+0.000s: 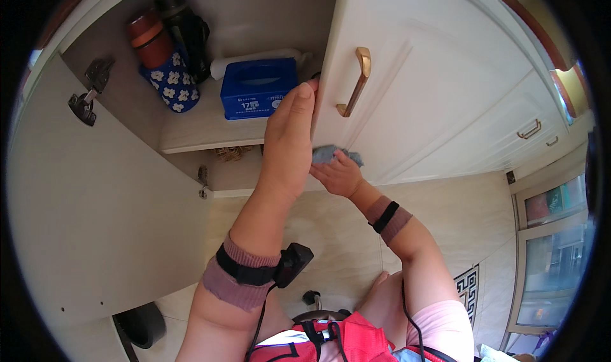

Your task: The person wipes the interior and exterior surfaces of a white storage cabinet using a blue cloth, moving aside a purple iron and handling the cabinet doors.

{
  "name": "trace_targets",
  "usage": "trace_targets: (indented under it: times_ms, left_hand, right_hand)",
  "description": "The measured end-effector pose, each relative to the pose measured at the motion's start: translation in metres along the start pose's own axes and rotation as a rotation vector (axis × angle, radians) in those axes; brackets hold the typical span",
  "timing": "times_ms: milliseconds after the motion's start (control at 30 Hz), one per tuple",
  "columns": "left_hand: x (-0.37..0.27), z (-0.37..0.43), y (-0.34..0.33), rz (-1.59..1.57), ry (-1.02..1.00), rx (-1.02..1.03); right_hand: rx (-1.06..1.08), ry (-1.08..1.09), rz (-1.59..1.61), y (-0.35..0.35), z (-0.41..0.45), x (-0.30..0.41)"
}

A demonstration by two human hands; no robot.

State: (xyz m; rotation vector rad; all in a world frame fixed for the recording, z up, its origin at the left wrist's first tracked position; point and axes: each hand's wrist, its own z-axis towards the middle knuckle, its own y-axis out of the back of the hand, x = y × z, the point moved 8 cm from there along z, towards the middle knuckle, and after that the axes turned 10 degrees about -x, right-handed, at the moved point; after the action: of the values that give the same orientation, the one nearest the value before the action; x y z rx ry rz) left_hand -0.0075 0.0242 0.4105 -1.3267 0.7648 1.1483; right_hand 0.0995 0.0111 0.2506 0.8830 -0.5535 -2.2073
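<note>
My left hand (289, 137) grips the free edge of a white cabinet door (401, 94), a little left of its brass pull handle (354, 82). Lower down, my right hand (341, 175) presses a grey-blue cloth (325, 154) against the lower part of that door. Some of the cloth is hidden under the fingers. Behind my left hand the cabinet stands open. On its shelf (210, 135) sits a blue tissue box (255, 87) bearing writing, partly covered by that hand.
A red-brown flask (153, 42) in a blue flowered sleeve (173, 86) and a dark flask (184, 32) stand at the shelf's left. A white roll (258, 58) lies behind the box. The left door (110, 199) swings open. A black bin (143, 324) stands on the floor below.
</note>
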Motion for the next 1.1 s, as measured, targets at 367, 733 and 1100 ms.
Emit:
trace_targets:
  times_ms: [367,733,1100]
  left_hand:
    - [0.025,0.008,0.002,0.172,-0.036,-0.019]
    - [0.033,0.009,0.000,0.144,0.012,-0.046]
    - [0.036,0.006,-0.006,0.076,0.054,-0.023]
  right_hand:
    - [0.355,0.407,0.097,-0.107,-0.132,0.074]
    - [0.688,0.702,0.000,-0.134,-0.196,0.086]
    - [0.854,0.189,0.315,-0.059,-0.216,0.008]
